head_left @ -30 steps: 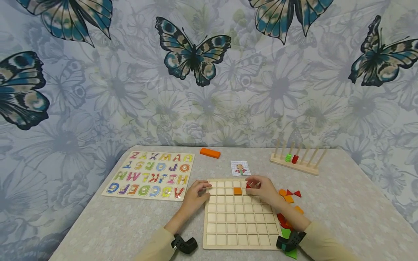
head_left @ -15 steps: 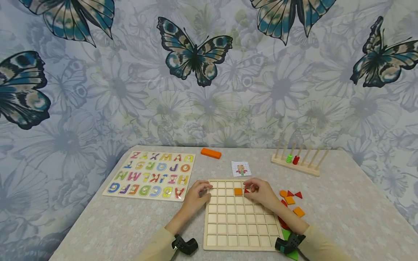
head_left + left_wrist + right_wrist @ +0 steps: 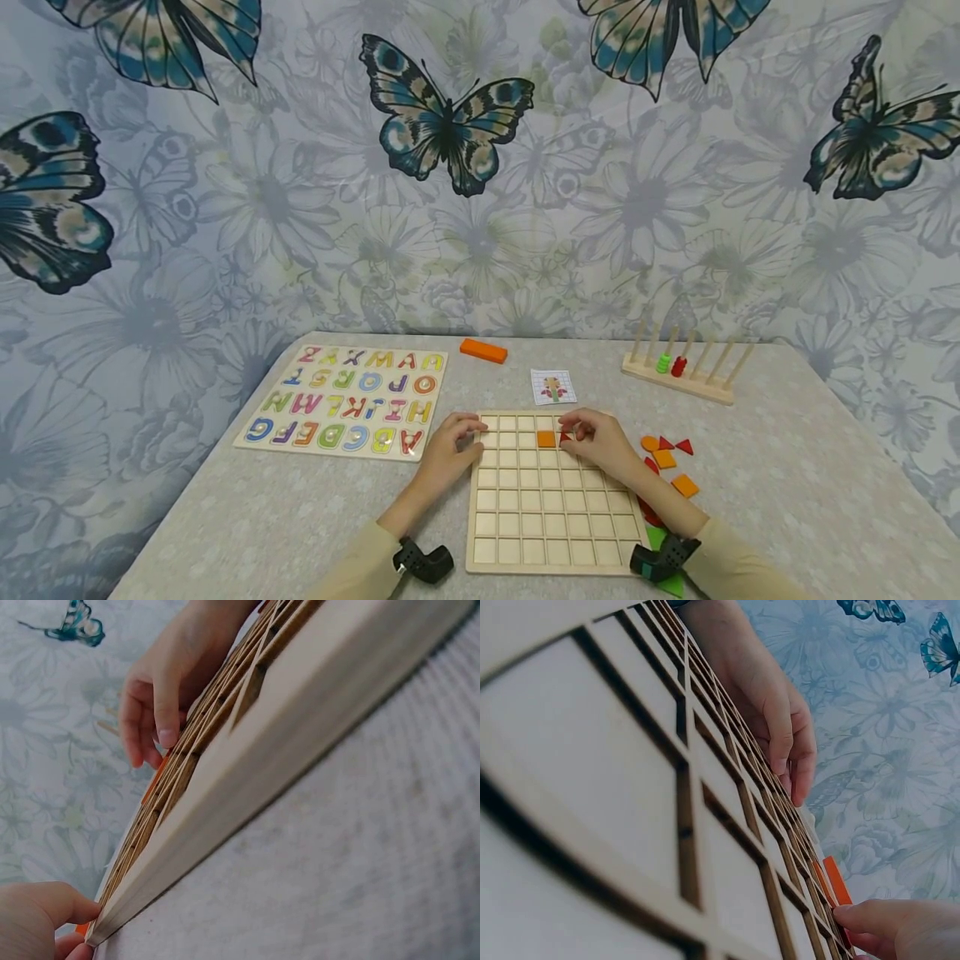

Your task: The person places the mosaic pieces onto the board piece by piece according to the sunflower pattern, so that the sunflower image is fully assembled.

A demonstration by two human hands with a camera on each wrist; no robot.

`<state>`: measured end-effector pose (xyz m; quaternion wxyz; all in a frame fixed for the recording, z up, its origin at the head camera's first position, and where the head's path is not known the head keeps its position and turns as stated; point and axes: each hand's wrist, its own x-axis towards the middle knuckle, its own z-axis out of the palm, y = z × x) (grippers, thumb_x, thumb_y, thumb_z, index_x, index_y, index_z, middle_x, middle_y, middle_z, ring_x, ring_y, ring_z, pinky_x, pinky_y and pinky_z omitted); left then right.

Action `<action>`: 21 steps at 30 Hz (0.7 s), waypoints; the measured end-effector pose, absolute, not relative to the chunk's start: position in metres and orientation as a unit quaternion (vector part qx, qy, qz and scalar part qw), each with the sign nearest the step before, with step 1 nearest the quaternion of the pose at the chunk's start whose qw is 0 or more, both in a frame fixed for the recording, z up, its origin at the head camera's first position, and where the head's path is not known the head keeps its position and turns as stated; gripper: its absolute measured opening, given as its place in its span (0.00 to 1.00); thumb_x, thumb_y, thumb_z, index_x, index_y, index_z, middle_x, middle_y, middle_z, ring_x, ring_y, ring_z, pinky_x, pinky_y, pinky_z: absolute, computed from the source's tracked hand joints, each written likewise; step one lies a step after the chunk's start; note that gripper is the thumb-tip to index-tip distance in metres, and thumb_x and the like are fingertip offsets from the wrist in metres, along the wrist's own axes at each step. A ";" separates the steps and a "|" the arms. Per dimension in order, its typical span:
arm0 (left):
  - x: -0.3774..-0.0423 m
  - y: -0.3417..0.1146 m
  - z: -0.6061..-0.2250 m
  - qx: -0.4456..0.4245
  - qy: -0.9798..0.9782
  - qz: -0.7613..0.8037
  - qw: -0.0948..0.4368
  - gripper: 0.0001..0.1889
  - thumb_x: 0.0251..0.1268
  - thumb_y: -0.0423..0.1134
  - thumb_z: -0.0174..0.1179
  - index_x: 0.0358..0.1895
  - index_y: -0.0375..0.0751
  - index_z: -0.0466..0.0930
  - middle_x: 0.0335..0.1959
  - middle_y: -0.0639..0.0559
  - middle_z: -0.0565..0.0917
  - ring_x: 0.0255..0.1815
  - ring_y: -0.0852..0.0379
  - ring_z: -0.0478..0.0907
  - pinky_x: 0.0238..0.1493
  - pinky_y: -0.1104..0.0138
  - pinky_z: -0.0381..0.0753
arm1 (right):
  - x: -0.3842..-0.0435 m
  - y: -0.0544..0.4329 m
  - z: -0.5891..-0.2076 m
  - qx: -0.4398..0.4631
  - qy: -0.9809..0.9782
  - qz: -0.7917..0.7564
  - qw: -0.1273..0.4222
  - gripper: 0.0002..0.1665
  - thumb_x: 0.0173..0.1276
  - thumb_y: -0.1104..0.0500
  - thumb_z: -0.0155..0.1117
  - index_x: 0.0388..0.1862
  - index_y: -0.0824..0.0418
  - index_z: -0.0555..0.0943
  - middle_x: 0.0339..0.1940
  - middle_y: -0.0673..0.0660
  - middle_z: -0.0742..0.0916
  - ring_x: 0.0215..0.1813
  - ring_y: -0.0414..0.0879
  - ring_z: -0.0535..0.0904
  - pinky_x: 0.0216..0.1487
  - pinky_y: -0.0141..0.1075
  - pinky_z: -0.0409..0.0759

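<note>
A wooden grid board (image 3: 520, 523) lies on the table, with an orange square tile (image 3: 546, 439) in one cell near its far edge. Just right of that tile, my right hand (image 3: 600, 439) pinches a small red triangle tile (image 3: 566, 435) between thumb and forefinger, down at a cell. My left hand (image 3: 448, 450) grips the board's far left corner; the left wrist view shows the thumb and fingers (image 3: 71, 900) of that hand at the edge. In the right wrist view, fingertips (image 3: 847, 913) of my right hand meet the grid, and the triangle is hidden there.
Loose orange, red and green tiles (image 3: 685, 486) lie right of the board, partly under my forearm. A pattern card (image 3: 553, 387) and an orange block (image 3: 483, 351) lie beyond it. An alphabet puzzle (image 3: 345, 404) is at left, a peg rack (image 3: 675, 379) at back right.
The right hand has brought the red triangle slightly left and down to the cell beside the orange square. The left hand stays on the board's corner.
</note>
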<state>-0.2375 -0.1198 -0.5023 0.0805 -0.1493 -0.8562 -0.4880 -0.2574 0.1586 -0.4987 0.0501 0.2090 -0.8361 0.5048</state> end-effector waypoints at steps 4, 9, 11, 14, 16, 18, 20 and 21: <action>-0.238 -0.120 -0.503 -0.143 -0.855 -0.493 0.075 0.12 0.57 0.31 0.62 0.45 0.42 0.83 0.54 0.48 0.78 0.55 0.51 0.77 0.58 0.54 0.78 | -0.257 0.159 -0.500 0.212 -0.832 0.509 0.052 0.15 0.55 0.67 0.71 0.43 0.68 0.83 0.34 0.63 0.87 0.27 0.36 0.70 0.28 0.26 0.71; -0.238 -0.121 -0.503 -0.147 -0.854 -0.494 0.074 0.11 0.58 0.31 0.61 0.45 0.40 0.83 0.55 0.46 0.78 0.56 0.49 0.77 0.58 0.53 0.78 | -0.258 0.159 -0.497 0.205 -0.841 0.499 0.044 0.15 0.56 0.66 0.70 0.44 0.67 0.82 0.35 0.61 0.87 0.28 0.35 0.70 0.28 0.26 0.72; -0.237 -0.121 -0.502 -0.149 -0.853 -0.493 0.076 0.11 0.58 0.31 0.61 0.45 0.40 0.83 0.54 0.46 0.78 0.56 0.48 0.77 0.58 0.52 0.78 | -0.257 0.159 -0.494 0.200 -0.845 0.495 0.033 0.15 0.58 0.65 0.70 0.44 0.66 0.82 0.36 0.61 0.87 0.29 0.34 0.71 0.30 0.26 0.73; -0.237 -0.122 -0.503 -0.147 -0.852 -0.496 0.076 0.12 0.58 0.31 0.61 0.45 0.40 0.83 0.54 0.47 0.78 0.56 0.49 0.76 0.58 0.52 0.78 | -0.257 0.162 -0.489 0.192 -0.849 0.492 0.021 0.15 0.60 0.63 0.68 0.46 0.66 0.82 0.37 0.61 0.87 0.31 0.34 0.74 0.33 0.26 0.76; -0.237 -0.121 -0.503 -0.144 -0.850 -0.502 0.072 0.12 0.58 0.31 0.61 0.45 0.41 0.83 0.54 0.47 0.78 0.56 0.50 0.76 0.59 0.53 0.77 | -0.258 0.168 -0.485 0.187 -0.850 0.492 0.021 0.15 0.61 0.64 0.67 0.47 0.67 0.81 0.38 0.62 0.86 0.33 0.34 0.76 0.34 0.27 0.76; -0.238 -0.121 -0.503 -0.142 -0.849 -0.505 0.067 0.12 0.58 0.31 0.61 0.46 0.42 0.83 0.55 0.48 0.78 0.56 0.51 0.76 0.59 0.54 0.77 | -0.258 0.177 -0.481 0.180 -0.853 0.490 0.027 0.16 0.61 0.64 0.66 0.48 0.68 0.81 0.38 0.62 0.86 0.34 0.34 0.76 0.34 0.27 0.77; -0.238 -0.120 -0.503 -0.142 -0.848 -0.506 0.065 0.12 0.58 0.31 0.61 0.46 0.42 0.83 0.55 0.48 0.77 0.56 0.51 0.76 0.59 0.54 0.78 | -0.259 0.189 -0.478 0.175 -0.858 0.482 0.035 0.16 0.61 0.65 0.66 0.49 0.68 0.81 0.38 0.63 0.87 0.34 0.33 0.77 0.35 0.27 0.77; -0.238 -0.120 -0.503 -0.141 -0.849 -0.506 0.063 0.12 0.59 0.31 0.61 0.46 0.42 0.83 0.55 0.49 0.77 0.56 0.51 0.76 0.59 0.54 0.77 | -0.260 0.195 -0.476 0.170 -0.860 0.480 0.038 0.16 0.61 0.65 0.65 0.49 0.69 0.81 0.39 0.63 0.87 0.34 0.32 0.77 0.35 0.27 0.77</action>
